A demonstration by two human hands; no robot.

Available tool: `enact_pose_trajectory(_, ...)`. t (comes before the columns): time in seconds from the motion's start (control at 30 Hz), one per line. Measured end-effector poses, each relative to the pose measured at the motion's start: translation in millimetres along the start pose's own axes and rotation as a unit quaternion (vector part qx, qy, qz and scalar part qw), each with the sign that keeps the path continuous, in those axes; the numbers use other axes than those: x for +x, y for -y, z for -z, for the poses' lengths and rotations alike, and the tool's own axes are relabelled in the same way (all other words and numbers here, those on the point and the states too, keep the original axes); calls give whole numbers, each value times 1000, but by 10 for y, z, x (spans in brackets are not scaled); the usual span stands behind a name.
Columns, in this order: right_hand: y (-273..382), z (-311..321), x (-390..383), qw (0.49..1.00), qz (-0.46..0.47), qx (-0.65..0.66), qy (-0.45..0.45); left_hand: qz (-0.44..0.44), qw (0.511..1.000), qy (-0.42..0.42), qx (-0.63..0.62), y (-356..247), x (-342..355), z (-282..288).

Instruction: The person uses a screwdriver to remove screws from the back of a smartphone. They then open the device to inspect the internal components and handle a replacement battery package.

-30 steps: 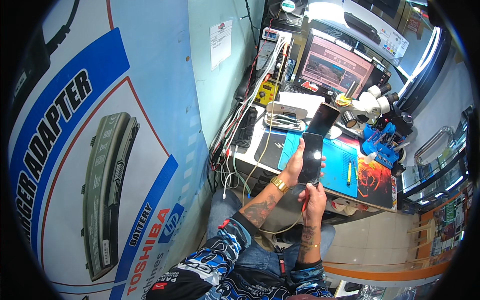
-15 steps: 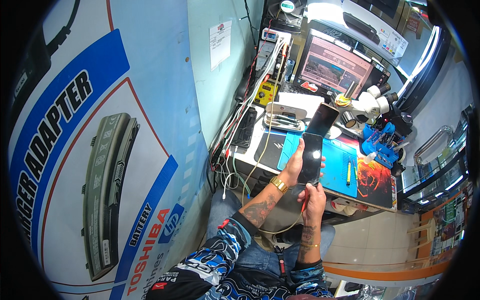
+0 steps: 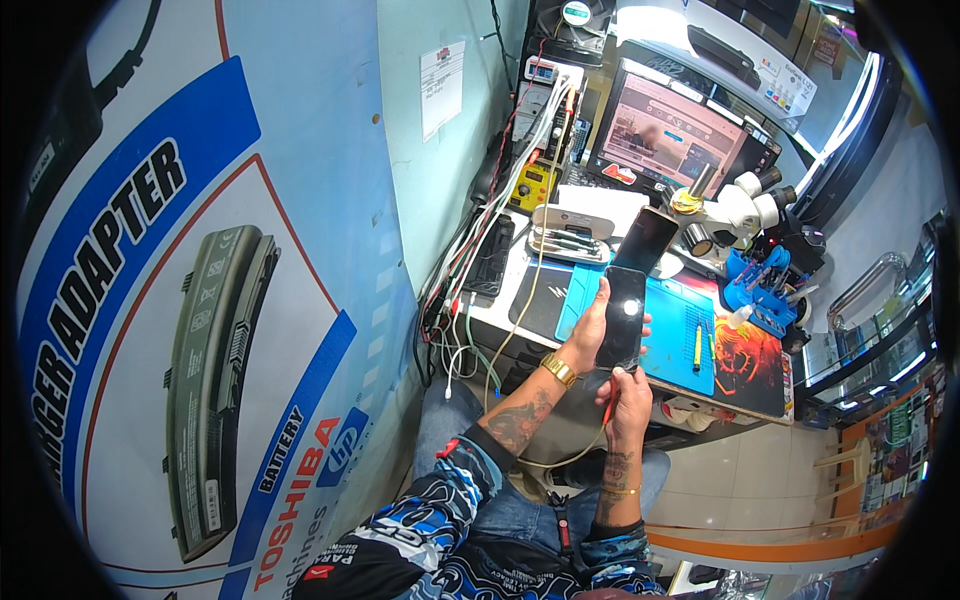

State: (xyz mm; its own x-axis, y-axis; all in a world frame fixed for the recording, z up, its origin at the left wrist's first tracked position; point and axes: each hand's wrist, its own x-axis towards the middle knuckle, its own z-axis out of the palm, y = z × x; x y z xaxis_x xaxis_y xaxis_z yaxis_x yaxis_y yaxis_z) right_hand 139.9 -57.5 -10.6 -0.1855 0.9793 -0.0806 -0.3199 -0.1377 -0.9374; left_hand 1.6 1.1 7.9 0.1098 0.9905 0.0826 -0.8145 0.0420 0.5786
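Head view: the left hand point(image 3: 588, 330) grips a dark smartphone point(image 3: 621, 318) along its left side, fingers wrapped around the back and the thumb on the near edge, holding the device upright over the front edge of the worktop point(image 3: 530, 300) with the glossy screen facing the camera. The right hand point(image 3: 628, 398) is closed around a thin red tool point(image 3: 606, 412) just below the bottom end of the smartphone; whether the tool tip touches the device cannot be told. A gold watch point(image 3: 558, 370) sits on the left wrist, and a thin bracelet on the right wrist. Behind the smartphone, a blue work mat point(image 3: 680, 335) covers the middle of the worktop, with a yellow pen-like tool point(image 3: 697, 347) lying on it toward the right. A second dark phone point(image 3: 645, 240) stands tilted just beyond the far edge of the mat. A white stereo microscope point(image 3: 735, 210) occupies the far right part of the worktop, with a blue tool holder point(image 3: 760, 290) beside it near the right edge. A monitor point(image 3: 675, 135) with a lit screen stands at the back edge. A bundle of cables point(image 3: 500, 215) hangs along the left edge of the worktop, next to a black keyboard-like device point(image 3: 492, 258). The wall on the left carries a large printed poster point(image 3: 190, 300) showing a battery pack.
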Motion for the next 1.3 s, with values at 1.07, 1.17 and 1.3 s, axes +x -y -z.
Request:
enact_pose_trajectory(1.07,-34,-4,15,1000,-4,17,-9,-1,1000,7,16,-4,19,38)
enact_pose_trajectory(1.17,-19,-10,6,1000,-7,10,-16,4,1000,1,-2,1,17,13)
enact_pose_trajectory(1.3,-21,-15,-5,1000,-2,14,-14,4,1000,-1,-2,-12,0,-18)
